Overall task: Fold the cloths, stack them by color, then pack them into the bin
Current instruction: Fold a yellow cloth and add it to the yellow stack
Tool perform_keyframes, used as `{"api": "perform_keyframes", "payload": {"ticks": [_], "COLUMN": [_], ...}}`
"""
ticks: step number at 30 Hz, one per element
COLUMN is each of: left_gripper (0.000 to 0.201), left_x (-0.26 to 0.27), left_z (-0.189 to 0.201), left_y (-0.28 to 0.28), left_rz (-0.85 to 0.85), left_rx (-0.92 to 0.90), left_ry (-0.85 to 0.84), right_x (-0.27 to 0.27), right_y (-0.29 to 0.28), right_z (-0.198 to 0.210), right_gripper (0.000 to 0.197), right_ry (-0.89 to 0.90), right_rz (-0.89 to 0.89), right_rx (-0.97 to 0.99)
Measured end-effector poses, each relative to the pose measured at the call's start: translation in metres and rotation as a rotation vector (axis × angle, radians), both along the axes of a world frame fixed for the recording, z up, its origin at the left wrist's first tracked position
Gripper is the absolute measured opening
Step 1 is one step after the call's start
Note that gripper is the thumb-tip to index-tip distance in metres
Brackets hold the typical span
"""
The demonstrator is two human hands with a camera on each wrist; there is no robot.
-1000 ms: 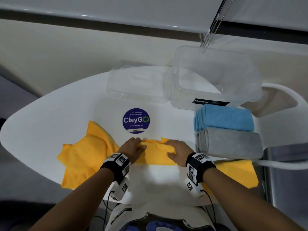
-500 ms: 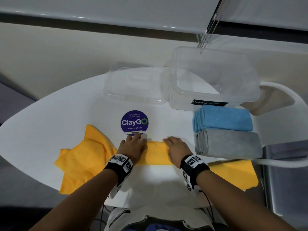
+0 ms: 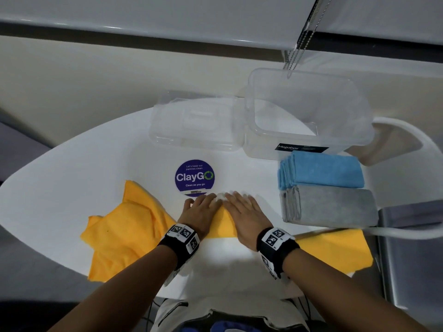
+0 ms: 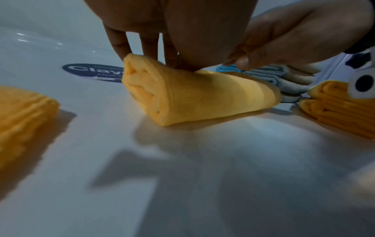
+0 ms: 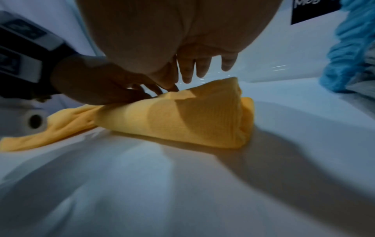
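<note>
A folded yellow cloth [image 3: 221, 224] [image 4: 202, 97] [image 5: 192, 118] lies on the white table [image 3: 72, 178] in front of me. My left hand [image 3: 201, 207] [image 4: 150, 46] and right hand [image 3: 242, 207] [image 5: 194, 67] lie flat on it side by side, fingers straight, pressing it down. A heap of loose yellow cloths [image 3: 124, 231] sits to the left. Folded yellow cloths [image 3: 335, 250] [image 4: 341, 112] lie at the right front edge. A blue stack [image 3: 321, 170] and a grey stack [image 3: 328, 207] rest at the right. The clear bin [image 3: 309, 140] stands behind them.
The bin's clear lid [image 3: 194, 125] lies left of the bin. A round purple ClayGO sticker [image 3: 194, 177] is on the table just beyond my fingers. A metal surface [image 3: 412, 255] adjoins the table at the right. Blind cords [image 3: 299, 41] hang over the bin.
Both hands have slid forward over the yellow cloth toward the sticker and drawn closer together, going from bunched fingers to flat, straight fingers. The cloth is now narrower under them.
</note>
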State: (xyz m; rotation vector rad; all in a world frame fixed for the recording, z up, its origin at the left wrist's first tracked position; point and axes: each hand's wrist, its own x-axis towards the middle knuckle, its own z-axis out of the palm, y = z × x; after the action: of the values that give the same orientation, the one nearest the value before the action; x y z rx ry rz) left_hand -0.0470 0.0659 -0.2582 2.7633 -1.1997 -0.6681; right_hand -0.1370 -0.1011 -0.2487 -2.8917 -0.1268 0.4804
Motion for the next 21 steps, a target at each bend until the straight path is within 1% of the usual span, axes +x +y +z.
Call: {"api": "perform_keyframes", "payload": {"ticks": [2, 4, 5, 8, 10, 13, 17, 21], "left_gripper": [0.068, 0.064, 0.060, 0.056, 0.054, 0.046, 0.039, 0.038], "left_x": [-0.004, -0.008, -0.010, -0.013, -0.007, 0.003, 0.007, 0.004], "left_z": [-0.002, -0.006, -0.007, -0.007, -0.006, -0.004, -0.003, 0.000], "left_y": [0.001, 0.004, 0.006, 0.013, 0.015, 0.016, 0.015, 0.018], "left_rz": [-0.015, 0.024, 0.038, 0.032, 0.050, 0.074, 0.102, 0.065], "left_rx": [0.039, 0.036, 0.020, 0.019, 0.037, 0.059, 0.103, 0.132], "left_ry": [0.024, 0.051, 0.052, 0.056, 0.066, 0.058, 0.097, 0.101], "right_x": [-0.009, -0.013, -0.012, -0.003, 0.001, 0.005, 0.014, 0.008], "right_y": [0.005, 0.005, 0.004, -0.001, -0.008, -0.013, -0.005, 0.000], "right_z": [-0.006, -0.015, -0.017, -0.014, -0.009, -0.003, 0.003, 0.002], "right_gripper": [0.064, 0.062, 0.061, 0.061, 0.065, 0.064, 0.056, 0.055], "right_ry": [0.095, 0.207, 0.233, 0.217, 0.194, 0.246, 0.312, 0.313], "right_rz": [0.019, -0.006, -0.018, -0.065, -0.113, -0.174, -0.138, -0.040], "right_rx": [-0.013, -0.008, 0.005, 0.064, 0.015, -0.040, -0.089, -0.104]}}
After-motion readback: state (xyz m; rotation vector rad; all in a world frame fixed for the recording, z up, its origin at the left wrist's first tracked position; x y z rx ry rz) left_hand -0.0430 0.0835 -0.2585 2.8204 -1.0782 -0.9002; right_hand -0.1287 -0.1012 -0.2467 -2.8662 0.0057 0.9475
